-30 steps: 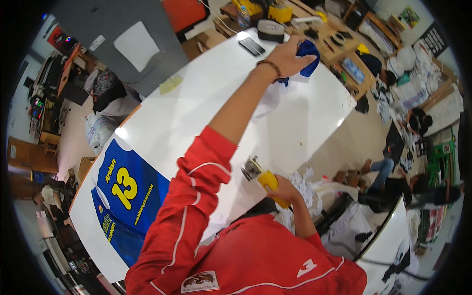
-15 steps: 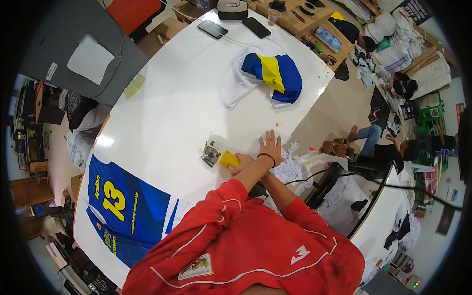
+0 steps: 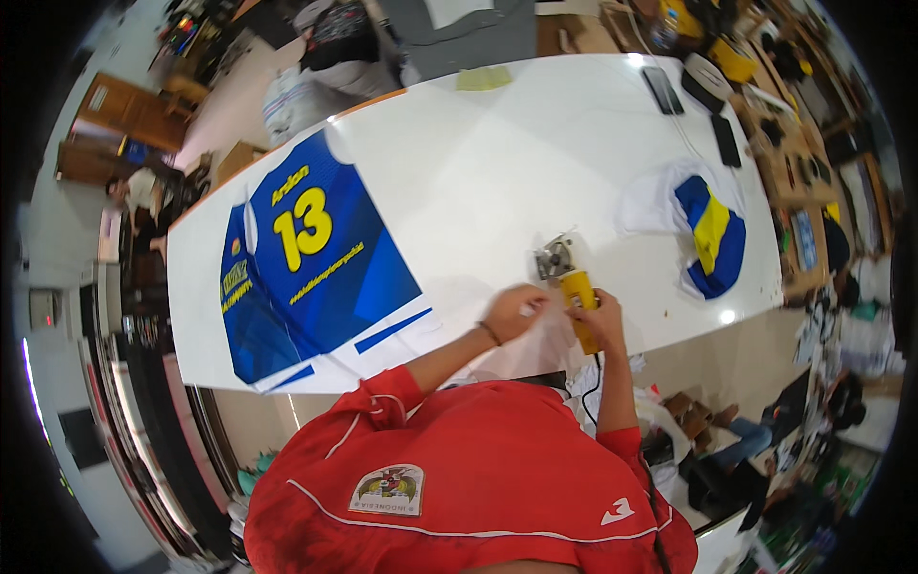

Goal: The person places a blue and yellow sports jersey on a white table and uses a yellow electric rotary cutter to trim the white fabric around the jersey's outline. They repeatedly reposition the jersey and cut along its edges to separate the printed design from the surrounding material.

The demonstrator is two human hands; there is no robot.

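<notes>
1. The right hand (image 3: 601, 316) is wrapped around the yellow handle of a small electric fabric cutter (image 3: 571, 277), fingers curled shut on the grip. The cutter lies near the table's near edge, its grey metal head pointing away from the person and its yellow body running back under the palm.
2. A black cord (image 3: 591, 378) drops from the rear of the cutter, past the table edge and down beside the person's right forearm.
3. The left hand (image 3: 514, 311) rests just to the left of the cutter, close to it but not on it. Its fingers are bent and bunched together, pressing down on a piece of white fabric (image 3: 521, 349) that hangs over the near edge; whether they pinch the cloth or only hold it flat cannot be told. A dark band circles the wrist.
4. Both hands sit close together, the cutter's handle between them and slightly to the right.
5. The white table (image 3: 478, 153) carries a large blue printed jersey panel (image 3: 306, 258) with yellow lettering, spread flat well to the left of the hands.
6. A bunched blue, yellow and white garment (image 3: 708, 230) lies to the right and farther from the person, well apart from the cutter.
7. Two dark phones (image 3: 662, 89) lie near the far right rim.
</notes>
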